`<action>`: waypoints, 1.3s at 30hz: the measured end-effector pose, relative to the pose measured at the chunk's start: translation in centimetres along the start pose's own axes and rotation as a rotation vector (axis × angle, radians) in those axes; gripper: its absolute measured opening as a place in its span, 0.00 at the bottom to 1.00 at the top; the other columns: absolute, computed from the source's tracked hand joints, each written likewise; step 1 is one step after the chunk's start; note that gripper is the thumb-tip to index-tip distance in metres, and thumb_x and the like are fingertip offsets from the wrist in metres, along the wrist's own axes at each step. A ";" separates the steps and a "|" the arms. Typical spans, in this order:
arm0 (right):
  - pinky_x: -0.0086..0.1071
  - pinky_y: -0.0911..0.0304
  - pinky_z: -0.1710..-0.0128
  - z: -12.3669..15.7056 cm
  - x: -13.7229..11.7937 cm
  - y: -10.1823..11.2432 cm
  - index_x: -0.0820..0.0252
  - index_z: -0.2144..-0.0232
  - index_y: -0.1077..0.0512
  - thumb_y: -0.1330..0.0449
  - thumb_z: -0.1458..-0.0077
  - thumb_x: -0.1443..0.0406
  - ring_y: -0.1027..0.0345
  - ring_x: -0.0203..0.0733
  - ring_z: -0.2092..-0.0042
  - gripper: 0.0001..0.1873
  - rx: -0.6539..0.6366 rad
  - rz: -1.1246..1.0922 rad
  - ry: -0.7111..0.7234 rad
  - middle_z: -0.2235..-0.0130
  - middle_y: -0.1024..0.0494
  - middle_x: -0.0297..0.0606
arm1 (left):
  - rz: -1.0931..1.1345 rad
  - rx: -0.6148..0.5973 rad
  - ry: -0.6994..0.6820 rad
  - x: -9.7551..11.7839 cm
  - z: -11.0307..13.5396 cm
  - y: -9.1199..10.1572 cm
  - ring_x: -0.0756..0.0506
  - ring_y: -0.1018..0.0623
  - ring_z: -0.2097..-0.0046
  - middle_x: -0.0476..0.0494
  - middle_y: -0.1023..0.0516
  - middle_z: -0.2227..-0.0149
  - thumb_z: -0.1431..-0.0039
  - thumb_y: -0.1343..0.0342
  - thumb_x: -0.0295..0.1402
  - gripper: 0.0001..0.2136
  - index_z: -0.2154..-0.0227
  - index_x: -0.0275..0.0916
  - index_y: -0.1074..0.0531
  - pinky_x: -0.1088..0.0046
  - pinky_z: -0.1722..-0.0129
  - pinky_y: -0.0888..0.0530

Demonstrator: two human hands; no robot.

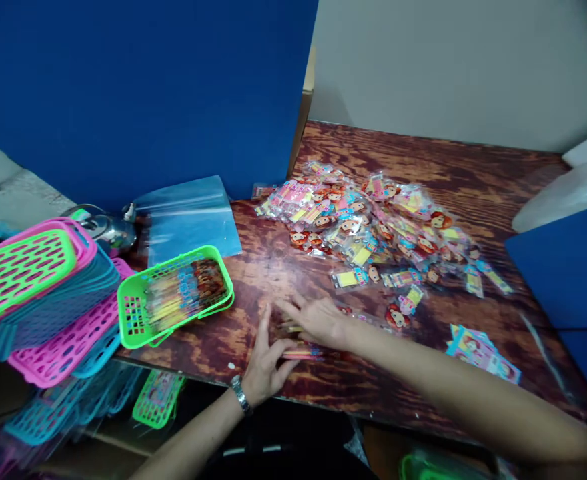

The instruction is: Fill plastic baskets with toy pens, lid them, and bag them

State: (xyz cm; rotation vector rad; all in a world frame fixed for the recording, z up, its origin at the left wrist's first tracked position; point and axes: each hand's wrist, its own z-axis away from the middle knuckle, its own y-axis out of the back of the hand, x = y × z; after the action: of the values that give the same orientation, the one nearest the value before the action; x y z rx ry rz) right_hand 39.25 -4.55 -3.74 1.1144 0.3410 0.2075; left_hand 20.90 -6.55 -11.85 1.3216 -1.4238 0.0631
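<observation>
At the table's near edge, my left hand (267, 365) lies with thumb and index finger spread, a watch on the wrist. Its thumb reaches the end of a slim packet of pink and orange sticks (303, 354). Just beyond, my right hand (318, 320) reaches across from the right, fingers stretched out and slightly blurred over more small packets, partly hidden beneath it. To the left of both hands stands a green plastic basket (136, 339) with neatly lined-up packets (186, 293); these have yellow sticks and brown-haired doll-head toppers.
A big pile of similar clear packets (353, 220) covers the table's back middle. Printed cards (483, 353) lie at right. Stacked coloured baskets (68, 293) stand at left, near a metal kettle (116, 230) and plastic sheets (191, 223). Blue panels (138, 87) border the table.
</observation>
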 end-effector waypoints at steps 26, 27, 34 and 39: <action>0.35 0.37 0.55 4.0 2.3 -5.1 0.60 0.47 0.37 0.56 0.37 0.55 0.34 0.43 0.54 0.23 0.265 -0.440 0.054 0.55 0.29 0.45 | 0.066 -0.134 -0.039 -0.7 0.4 -0.1 0.34 0.52 0.35 0.29 0.63 0.35 0.42 0.47 0.29 0.27 0.42 0.36 0.47 0.54 0.42 0.39; 0.35 0.37 0.55 4.0 2.3 -5.2 0.61 0.47 0.37 0.57 0.37 0.55 0.34 0.43 0.55 0.23 0.265 -0.414 0.058 0.56 0.29 0.45 | 0.060 -0.133 -0.029 -0.8 0.4 -0.2 0.34 0.53 0.35 0.28 0.63 0.35 0.43 0.46 0.30 0.31 0.39 0.36 0.54 0.53 0.42 0.40; 0.41 0.36 0.58 5.5 -0.2 -3.4 0.59 0.39 0.49 0.42 0.55 0.42 0.35 0.52 0.53 0.48 0.107 -0.274 -0.022 0.49 0.36 0.51 | 0.071 -0.188 -0.011 -1.1 -0.3 -0.5 0.34 0.50 0.36 0.27 0.55 0.37 0.43 0.46 0.38 0.42 0.37 0.38 0.69 0.51 0.41 0.41; 0.39 0.35 0.61 5.0 -2.1 -4.5 0.56 0.38 0.51 0.34 0.58 0.63 0.35 0.55 0.52 0.47 0.038 -0.082 -0.168 0.49 0.35 0.50 | 0.074 -0.236 0.033 -1.5 -0.9 -0.6 0.35 0.45 0.38 0.28 0.49 0.39 0.43 0.46 0.40 0.42 0.36 0.39 0.70 0.53 0.42 0.39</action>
State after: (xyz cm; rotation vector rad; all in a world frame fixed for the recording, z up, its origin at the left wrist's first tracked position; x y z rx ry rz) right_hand 39.12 -11.37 -5.42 1.1445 0.2408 0.0345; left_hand 21.51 -5.22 -12.98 1.0699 -1.4059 -0.0333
